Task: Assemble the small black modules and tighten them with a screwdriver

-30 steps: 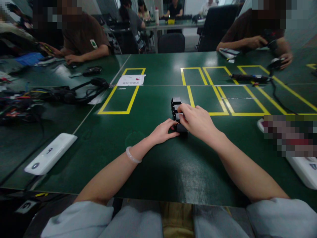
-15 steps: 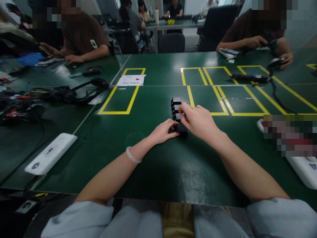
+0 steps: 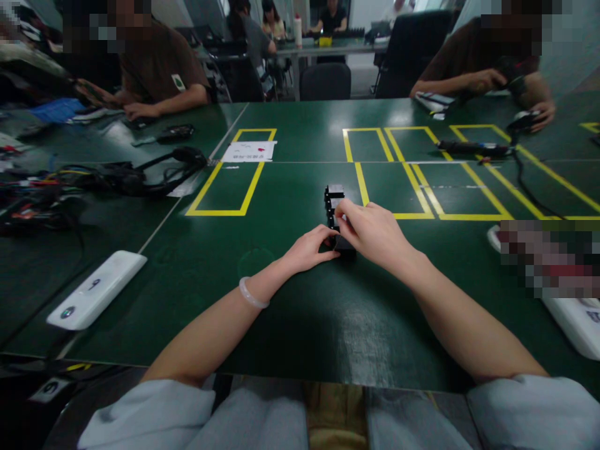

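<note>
A narrow black block in several segments with silvery-grey tops [image 3: 335, 189] stands on the green table in front of me, its long side running away from me. My left hand [image 3: 307, 250] grips its near end from the left, thumb low and fingers around the side. Over the near segments, my right hand [image 3: 372, 231] is curled with thumb and fingertips pinched together at the silvery tops. Whatever lies between those fingertips is too small or hidden to make out. The right hand covers part of the block's right side.
Yellow tape outlines [image 3: 216, 187] mark the table, with a paper sheet [image 3: 248, 151] across one. White devices lie at left [image 3: 96, 290] and right [image 3: 574, 319]. Tangled cables [image 3: 37, 200] fill the far left. Two people sit opposite; the right one handles a dark device [image 3: 510, 78].
My right hand has shifted slightly toward me along the block, its fingertips now over a nearer segment. The left hand keeps its hold in the same place.
</note>
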Demonstrator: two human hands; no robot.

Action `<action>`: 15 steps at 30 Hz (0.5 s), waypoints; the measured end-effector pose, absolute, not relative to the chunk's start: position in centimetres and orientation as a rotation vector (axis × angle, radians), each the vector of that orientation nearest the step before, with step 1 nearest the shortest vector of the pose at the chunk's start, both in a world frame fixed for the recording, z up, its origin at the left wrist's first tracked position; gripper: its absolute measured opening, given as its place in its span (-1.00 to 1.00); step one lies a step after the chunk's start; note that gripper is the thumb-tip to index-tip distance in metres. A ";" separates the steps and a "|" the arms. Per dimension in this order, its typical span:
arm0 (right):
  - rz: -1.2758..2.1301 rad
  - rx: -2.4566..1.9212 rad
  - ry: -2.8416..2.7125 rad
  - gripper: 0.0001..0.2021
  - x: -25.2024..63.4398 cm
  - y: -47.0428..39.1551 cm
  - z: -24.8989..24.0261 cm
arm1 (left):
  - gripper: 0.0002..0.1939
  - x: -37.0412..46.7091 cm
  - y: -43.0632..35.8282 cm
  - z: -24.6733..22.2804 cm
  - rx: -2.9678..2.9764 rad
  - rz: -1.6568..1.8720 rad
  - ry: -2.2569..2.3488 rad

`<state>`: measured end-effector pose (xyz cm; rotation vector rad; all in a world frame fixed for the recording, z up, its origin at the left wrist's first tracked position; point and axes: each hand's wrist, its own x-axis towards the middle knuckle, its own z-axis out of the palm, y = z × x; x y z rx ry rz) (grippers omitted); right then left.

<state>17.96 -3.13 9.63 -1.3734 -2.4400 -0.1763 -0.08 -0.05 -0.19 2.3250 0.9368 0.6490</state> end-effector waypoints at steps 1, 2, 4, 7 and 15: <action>-0.176 -1.375 -2.439 -0.78 18.0 -3.1 9.6 | -0.60 -0.1 0.0 -0.2 2.325 0.652 0.935; -0.175 -1.374 -2.440 -0.78 17.9 -3.1 9.6 | -0.60 -0.1 0.0 -0.3 2.325 0.655 0.932; -0.172 -1.376 -2.442 -0.77 17.9 -3.0 9.6 | -0.60 -0.1 0.0 -0.3 2.324 0.657 0.927; -0.156 -1.377 -2.453 -0.77 17.9 -3.0 9.5 | -0.60 -0.1 -0.1 -0.2 2.320 0.655 0.926; -0.226 -1.495 -2.505 -0.71 17.8 -3.3 9.7 | -0.60 -0.1 0.0 -0.2 2.294 0.652 0.933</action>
